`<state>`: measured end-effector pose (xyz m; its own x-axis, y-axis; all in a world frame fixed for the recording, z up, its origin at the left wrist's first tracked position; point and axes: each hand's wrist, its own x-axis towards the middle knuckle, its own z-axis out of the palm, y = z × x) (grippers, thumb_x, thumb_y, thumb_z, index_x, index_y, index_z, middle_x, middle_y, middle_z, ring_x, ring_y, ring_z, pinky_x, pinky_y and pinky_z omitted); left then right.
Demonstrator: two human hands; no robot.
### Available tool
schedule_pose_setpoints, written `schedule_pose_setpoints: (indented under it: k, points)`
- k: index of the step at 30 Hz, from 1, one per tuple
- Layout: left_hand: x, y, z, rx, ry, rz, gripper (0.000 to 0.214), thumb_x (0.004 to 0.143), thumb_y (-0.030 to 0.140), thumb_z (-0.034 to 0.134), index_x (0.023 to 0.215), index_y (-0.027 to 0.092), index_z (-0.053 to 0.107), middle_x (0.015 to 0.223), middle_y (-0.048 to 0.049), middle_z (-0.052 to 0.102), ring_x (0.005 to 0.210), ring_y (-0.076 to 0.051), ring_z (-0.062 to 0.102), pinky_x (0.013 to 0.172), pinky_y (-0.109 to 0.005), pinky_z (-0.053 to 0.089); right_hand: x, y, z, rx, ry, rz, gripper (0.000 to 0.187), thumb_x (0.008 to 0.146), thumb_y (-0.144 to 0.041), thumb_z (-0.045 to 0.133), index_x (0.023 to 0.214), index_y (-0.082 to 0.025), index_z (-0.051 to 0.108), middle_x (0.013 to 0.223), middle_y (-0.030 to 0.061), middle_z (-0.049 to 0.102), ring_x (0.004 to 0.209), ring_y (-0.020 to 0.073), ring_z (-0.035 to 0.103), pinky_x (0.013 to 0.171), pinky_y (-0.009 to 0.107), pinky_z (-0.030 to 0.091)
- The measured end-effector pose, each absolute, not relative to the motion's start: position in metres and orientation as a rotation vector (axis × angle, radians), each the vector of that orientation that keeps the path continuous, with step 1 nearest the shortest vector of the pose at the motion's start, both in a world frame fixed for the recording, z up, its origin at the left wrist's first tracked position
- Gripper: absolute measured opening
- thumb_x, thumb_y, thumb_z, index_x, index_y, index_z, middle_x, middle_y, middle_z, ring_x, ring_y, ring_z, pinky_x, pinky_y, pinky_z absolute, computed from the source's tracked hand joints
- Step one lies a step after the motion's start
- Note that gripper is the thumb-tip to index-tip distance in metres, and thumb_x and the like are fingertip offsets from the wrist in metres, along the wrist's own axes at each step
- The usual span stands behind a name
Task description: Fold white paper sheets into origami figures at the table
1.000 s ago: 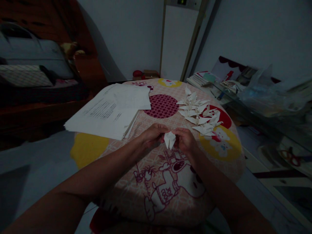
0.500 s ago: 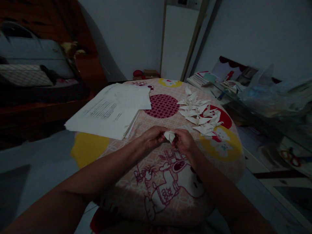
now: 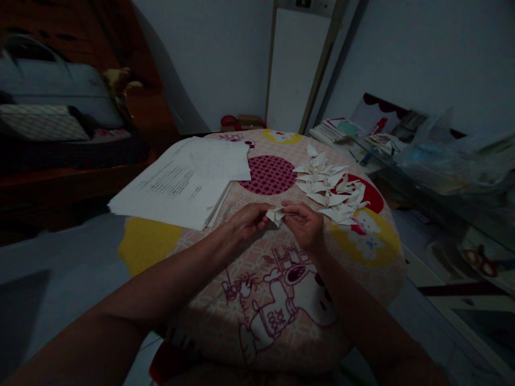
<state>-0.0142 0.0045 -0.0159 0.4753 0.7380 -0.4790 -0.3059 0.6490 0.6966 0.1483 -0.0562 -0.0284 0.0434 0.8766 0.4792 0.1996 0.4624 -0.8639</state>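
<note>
Over the middle of a round table covered with a cartoon-print cloth [image 3: 281, 300], my left hand [image 3: 247, 220] and my right hand [image 3: 304, 224] both pinch one small folded white paper piece [image 3: 276, 215] between them. Fingers of both hands are closed on it. Just beyond my right hand lies a pile of several finished folded white paper shapes [image 3: 330, 185]. A stack of printed white sheets [image 3: 183, 182] lies to the upper left of my left hand.
A dark wooden bed with bags [image 3: 52, 115] stands at the left. At the right is a low shelf with books and plastic bags [image 3: 422, 153]. A white panel [image 3: 293, 69] leans against the far wall, with small red things [image 3: 229, 121] at its foot.
The folded paper has been turned and flattened between my fingers; it hung point-down before. Both hands have shifted slightly up, away from me.
</note>
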Motion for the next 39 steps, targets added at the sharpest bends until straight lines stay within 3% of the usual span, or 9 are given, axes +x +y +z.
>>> schedule_pose_setpoints:
  k: [5,11,19,25,31,39]
  points:
    - [-0.012,-0.002,-0.001,0.478,1.007,0.644,0.028,0.089,0.005,0.048,0.064,0.011,0.059,0.041,0.0022,0.047,0.030,-0.004,0.038,0.028,-0.010,0.027,0.152,-0.056,-0.020,-1.009,-1.710,0.285,0.015,0.088,-0.019,0.064,0.093,-0.023,0.077,0.103,0.0093,0.074,0.095,0.0199,0.071,0.081,0.033,0.059]
    - [-0.012,-0.002,-0.003,0.497,1.008,0.622,0.022,0.088,0.005,0.053,0.068,0.010,0.061,0.041,0.0034,0.046,0.028,-0.004,0.037,0.027,-0.009,0.027,0.154,-0.055,-0.017,-0.953,-1.811,0.126,0.019,0.091,-0.014,0.059,0.094,-0.020,0.077,0.086,0.0076,0.070,0.082,0.0187,0.067,0.073,0.031,0.055]
    - [-0.011,-0.005,-0.004,0.471,0.973,0.587,0.020,0.088,0.006,0.053,0.070,0.010,0.061,0.046,0.0010,0.051,0.030,-0.004,0.041,0.028,-0.009,0.032,0.157,-0.055,-0.018,-0.961,-1.877,0.176,0.021,0.090,-0.012,0.057,0.095,-0.019,0.076,0.085,0.0063,0.068,0.081,0.0180,0.066,0.071,0.030,0.053]
    - [-0.012,-0.005,-0.008,0.525,0.974,0.587,0.012,0.083,0.008,0.061,0.072,0.009,0.066,0.048,-0.0004,0.055,0.033,-0.005,0.045,0.030,-0.010,0.033,0.158,-0.055,-0.017,-1.038,-1.833,0.297,0.018,0.091,-0.021,0.059,0.090,-0.022,0.077,0.083,0.0055,0.070,0.080,0.0192,0.065,0.071,0.031,0.052]
    - [-0.011,-0.009,-0.006,0.774,0.992,0.660,0.013,0.082,0.010,0.062,0.072,0.007,0.069,0.059,-0.0063,0.065,0.043,-0.009,0.055,0.041,-0.016,0.047,0.160,-0.053,-0.020,-1.079,-1.815,0.367,0.019,0.089,-0.020,0.058,0.088,-0.022,0.077,0.082,0.0056,0.069,0.078,0.0187,0.064,0.071,0.030,0.051]
    - [-0.010,-0.008,-0.010,0.849,0.991,0.797,0.017,0.084,0.005,0.061,0.068,0.008,0.063,0.058,-0.0059,0.066,0.049,-0.010,0.062,0.052,-0.018,0.053,0.161,-0.048,-0.024,-1.169,-1.747,0.481,0.016,0.080,-0.018,0.060,0.066,-0.020,0.068,0.067,0.0010,0.059,0.067,0.0155,0.055,0.063,0.027,0.041]
